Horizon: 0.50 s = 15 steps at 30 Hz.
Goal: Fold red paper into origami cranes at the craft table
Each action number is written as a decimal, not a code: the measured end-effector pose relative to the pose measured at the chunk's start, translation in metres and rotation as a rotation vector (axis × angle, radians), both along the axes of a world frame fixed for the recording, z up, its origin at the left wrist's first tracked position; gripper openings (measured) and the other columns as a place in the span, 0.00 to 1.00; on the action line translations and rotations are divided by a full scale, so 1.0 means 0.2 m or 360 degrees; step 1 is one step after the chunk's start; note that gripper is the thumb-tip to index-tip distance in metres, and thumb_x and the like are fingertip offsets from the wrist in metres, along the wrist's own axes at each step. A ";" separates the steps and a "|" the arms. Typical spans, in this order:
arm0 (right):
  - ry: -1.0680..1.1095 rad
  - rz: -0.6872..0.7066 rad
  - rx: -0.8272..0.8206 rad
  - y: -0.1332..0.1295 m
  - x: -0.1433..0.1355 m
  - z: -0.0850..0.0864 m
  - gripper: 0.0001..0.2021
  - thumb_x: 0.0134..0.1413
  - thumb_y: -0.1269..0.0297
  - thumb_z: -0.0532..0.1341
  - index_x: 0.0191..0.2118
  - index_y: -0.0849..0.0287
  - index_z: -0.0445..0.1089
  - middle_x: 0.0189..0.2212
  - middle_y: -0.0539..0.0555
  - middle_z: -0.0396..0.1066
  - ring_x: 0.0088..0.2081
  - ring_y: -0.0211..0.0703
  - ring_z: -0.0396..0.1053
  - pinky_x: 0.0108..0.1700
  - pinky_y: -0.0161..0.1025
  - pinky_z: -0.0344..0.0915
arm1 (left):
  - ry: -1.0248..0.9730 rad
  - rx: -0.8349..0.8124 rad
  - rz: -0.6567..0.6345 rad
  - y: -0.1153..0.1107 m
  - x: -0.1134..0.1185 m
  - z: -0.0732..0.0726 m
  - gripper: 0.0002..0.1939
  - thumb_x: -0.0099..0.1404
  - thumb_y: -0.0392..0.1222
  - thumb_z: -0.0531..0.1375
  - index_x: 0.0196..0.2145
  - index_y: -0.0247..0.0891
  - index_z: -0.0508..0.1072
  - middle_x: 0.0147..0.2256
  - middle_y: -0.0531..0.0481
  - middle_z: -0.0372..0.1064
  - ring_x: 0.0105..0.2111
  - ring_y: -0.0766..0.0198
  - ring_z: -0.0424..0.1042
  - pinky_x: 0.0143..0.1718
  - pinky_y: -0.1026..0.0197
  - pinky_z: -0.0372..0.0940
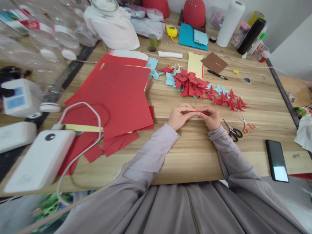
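Note:
Between the fingertips of both hands is a small folded piece of red paper [196, 111], mostly covered by the fingers. My left hand [179, 116] pinches its left end and my right hand [210, 117] pinches its right end. Just beyond the hands lies a pile of red folded paper pieces [191, 84], with red paper cranes [230, 100] and light blue ones [219, 89] trailing to the right. A stack of red paper sheets [124, 97] spreads out to the left of my left hand.
Black-handled scissors [235, 132] and orange-handled scissors [246, 125] lie right of my right hand. A phone [277, 161] rests near the front right edge. A white power bank [40, 161] with a cable [99, 120] sits at front left. Plastic bottles [65, 35] crowd the far left.

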State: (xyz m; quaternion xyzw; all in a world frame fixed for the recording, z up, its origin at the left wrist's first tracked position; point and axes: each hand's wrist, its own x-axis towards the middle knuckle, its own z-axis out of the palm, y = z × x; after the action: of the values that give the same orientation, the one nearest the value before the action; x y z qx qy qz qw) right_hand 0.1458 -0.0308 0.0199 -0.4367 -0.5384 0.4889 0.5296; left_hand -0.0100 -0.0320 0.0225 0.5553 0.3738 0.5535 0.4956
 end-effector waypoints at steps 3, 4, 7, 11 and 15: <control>-0.0009 0.0002 -0.0014 0.00 0.00 0.00 0.15 0.32 0.53 0.72 0.24 0.58 0.73 0.20 0.48 0.71 0.22 0.35 0.68 0.27 0.36 0.68 | -0.0013 -0.0012 -0.0012 0.00 0.00 0.00 0.04 0.50 0.40 0.68 0.27 0.40 0.79 0.27 0.51 0.69 0.29 0.68 0.67 0.32 0.62 0.61; -0.0014 0.0015 -0.0015 0.00 0.00 0.00 0.15 0.32 0.53 0.72 0.25 0.58 0.73 0.20 0.48 0.71 0.22 0.35 0.68 0.27 0.36 0.68 | -0.0009 -0.0014 -0.0014 0.00 0.00 -0.01 0.04 0.50 0.40 0.68 0.27 0.40 0.79 0.27 0.51 0.69 0.29 0.68 0.67 0.31 0.62 0.61; -0.0025 0.0073 0.0006 -0.01 0.00 0.02 0.14 0.34 0.54 0.71 0.25 0.58 0.73 0.20 0.48 0.72 0.22 0.35 0.68 0.27 0.35 0.68 | 0.0001 -0.0018 -0.0032 0.01 -0.01 -0.01 0.04 0.50 0.40 0.68 0.26 0.40 0.79 0.26 0.52 0.68 0.28 0.68 0.66 0.30 0.63 0.60; -0.0062 0.0131 0.0082 -0.02 0.00 0.03 0.13 0.37 0.54 0.71 0.22 0.58 0.72 0.19 0.49 0.71 0.22 0.35 0.67 0.27 0.35 0.66 | -0.0050 -0.0037 -0.0116 0.01 -0.01 -0.01 0.04 0.51 0.41 0.67 0.25 0.39 0.78 0.25 0.52 0.68 0.28 0.69 0.66 0.31 0.63 0.60; -0.0041 0.0114 0.0035 -0.02 0.00 0.04 0.14 0.36 0.53 0.71 0.22 0.58 0.72 0.18 0.48 0.71 0.21 0.35 0.67 0.27 0.35 0.66 | -0.0081 -0.0085 -0.0088 0.00 0.00 -0.01 0.06 0.51 0.43 0.67 0.25 0.39 0.78 0.26 0.52 0.67 0.28 0.68 0.66 0.32 0.62 0.61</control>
State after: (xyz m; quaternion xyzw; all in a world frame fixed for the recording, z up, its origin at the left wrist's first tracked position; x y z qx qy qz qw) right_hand 0.1450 -0.0346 0.0275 -0.4176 -0.5657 0.4960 0.5095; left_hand -0.0104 -0.0313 0.0211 0.5377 0.3604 0.5433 0.5346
